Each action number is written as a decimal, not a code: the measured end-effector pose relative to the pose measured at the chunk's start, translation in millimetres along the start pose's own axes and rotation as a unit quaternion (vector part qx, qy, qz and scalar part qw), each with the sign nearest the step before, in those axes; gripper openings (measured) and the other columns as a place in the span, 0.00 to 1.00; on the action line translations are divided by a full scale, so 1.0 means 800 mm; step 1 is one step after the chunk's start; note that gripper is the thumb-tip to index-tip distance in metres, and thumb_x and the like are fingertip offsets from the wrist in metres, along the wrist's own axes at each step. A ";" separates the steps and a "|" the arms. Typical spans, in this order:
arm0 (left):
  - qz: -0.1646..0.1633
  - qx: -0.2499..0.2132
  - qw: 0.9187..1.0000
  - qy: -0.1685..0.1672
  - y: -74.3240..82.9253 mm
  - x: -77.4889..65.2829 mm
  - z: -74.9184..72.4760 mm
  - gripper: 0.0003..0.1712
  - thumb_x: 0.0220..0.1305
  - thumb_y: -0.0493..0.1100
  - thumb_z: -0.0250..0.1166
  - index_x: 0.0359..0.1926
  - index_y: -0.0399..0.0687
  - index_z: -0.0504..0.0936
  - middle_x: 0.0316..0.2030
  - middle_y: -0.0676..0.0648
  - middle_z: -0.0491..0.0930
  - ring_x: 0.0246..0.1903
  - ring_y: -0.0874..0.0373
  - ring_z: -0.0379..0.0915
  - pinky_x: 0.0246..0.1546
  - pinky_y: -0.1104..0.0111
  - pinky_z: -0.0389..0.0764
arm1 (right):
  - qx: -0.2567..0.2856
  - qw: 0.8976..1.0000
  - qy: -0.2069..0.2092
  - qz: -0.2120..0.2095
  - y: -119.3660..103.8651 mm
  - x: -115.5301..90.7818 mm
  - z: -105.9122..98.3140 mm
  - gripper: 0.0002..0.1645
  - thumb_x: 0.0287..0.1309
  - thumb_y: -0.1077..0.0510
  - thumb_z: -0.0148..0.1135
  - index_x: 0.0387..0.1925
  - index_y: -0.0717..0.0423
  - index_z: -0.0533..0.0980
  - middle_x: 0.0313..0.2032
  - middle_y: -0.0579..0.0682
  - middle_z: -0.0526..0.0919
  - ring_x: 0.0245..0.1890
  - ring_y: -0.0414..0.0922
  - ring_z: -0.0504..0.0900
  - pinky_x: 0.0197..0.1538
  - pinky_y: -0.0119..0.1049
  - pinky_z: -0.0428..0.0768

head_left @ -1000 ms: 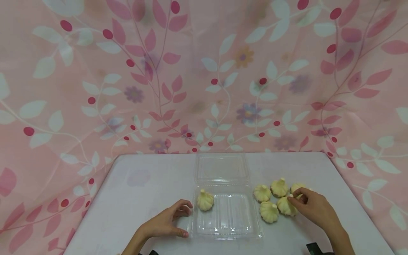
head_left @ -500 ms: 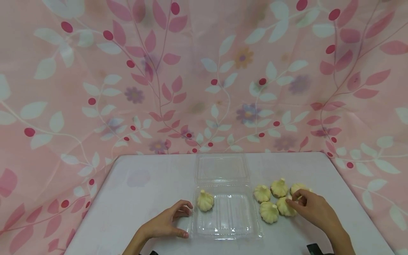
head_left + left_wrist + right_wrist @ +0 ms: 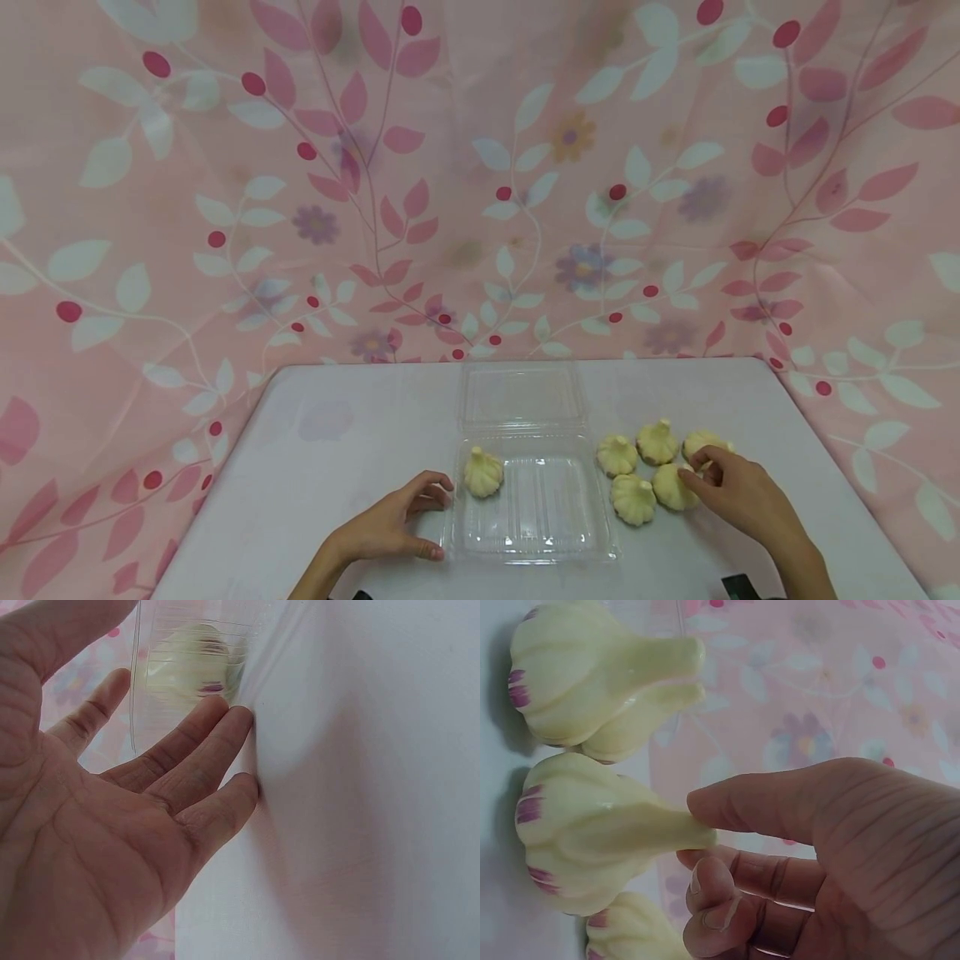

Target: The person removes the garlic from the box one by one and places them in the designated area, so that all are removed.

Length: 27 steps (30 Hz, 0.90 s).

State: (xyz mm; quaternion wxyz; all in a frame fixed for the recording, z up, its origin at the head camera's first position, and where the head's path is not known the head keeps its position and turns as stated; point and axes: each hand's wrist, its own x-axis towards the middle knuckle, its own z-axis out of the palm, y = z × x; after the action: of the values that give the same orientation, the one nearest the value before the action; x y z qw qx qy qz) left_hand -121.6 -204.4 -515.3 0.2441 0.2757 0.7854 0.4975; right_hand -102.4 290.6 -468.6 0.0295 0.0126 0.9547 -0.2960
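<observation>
My right hand (image 3: 750, 496) pinches the stem of a garlic bulb (image 3: 592, 832) between thumb and finger; the bulb is pale with purple streaks. In the head view that bulb sits in the front row of a group on the table, at the right. The left hand (image 3: 390, 517) has its fingers spread at the left side of a clear plastic clamshell box (image 3: 540, 550), with fingertips against or close to its wall. One garlic bulb (image 3: 483, 472) lies in the box's back left corner. The box's lid (image 3: 521, 396) is folded back toward the far table edge.
Around the pinched bulb lie several more garlic bulbs, such as a near one (image 3: 633, 500) and a back one (image 3: 657, 442). The white table (image 3: 337, 450) ends at a pink leaf-patterned cloth (image 3: 450, 208) behind it.
The right hand shifts only slightly, and the stem, visible a second ago, is now hidden by its fingers in the head view. The left hand and the box stay in place.
</observation>
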 end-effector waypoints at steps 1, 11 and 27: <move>0.002 -0.001 1.000 0.000 0.001 0.000 0.000 0.47 0.51 0.44 0.79 0.66 0.48 0.61 0.56 0.41 0.73 0.61 0.48 0.69 0.66 0.63 0.67 | 0.001 1.000 0.002 -0.002 0.000 0.000 0.000 0.18 0.60 0.46 0.68 0.39 0.57 0.78 0.21 0.45 0.71 0.19 0.42 0.67 0.20 0.33 0.64; 0.006 -0.004 1.000 0.000 0.001 0.000 0.000 0.46 0.51 0.44 0.78 0.66 0.48 0.61 0.56 0.41 0.73 0.61 0.49 0.69 0.65 0.62 0.67 | -0.001 0.999 0.033 -0.016 -0.001 -0.001 0.002 0.17 0.59 0.47 0.68 0.40 0.57 0.80 0.20 0.44 0.71 0.18 0.41 0.66 0.19 0.32 0.63; 0.001 -0.013 1.000 -0.002 0.008 0.000 -0.001 0.46 0.52 0.43 0.78 0.67 0.46 0.61 0.56 0.41 0.72 0.62 0.47 0.68 0.66 0.61 0.67 | 0.007 1.000 0.003 -0.018 0.001 -0.001 -0.003 0.21 0.58 0.44 0.70 0.43 0.57 0.81 0.21 0.44 0.71 0.17 0.41 0.66 0.19 0.32 0.64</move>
State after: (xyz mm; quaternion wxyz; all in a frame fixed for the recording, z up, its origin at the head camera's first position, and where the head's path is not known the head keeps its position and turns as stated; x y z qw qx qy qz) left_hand -121.3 -202.8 -509.3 0.2489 0.2744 0.7783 0.5070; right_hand -101.7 292.3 -467.0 0.0216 -0.0039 0.9527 -0.3031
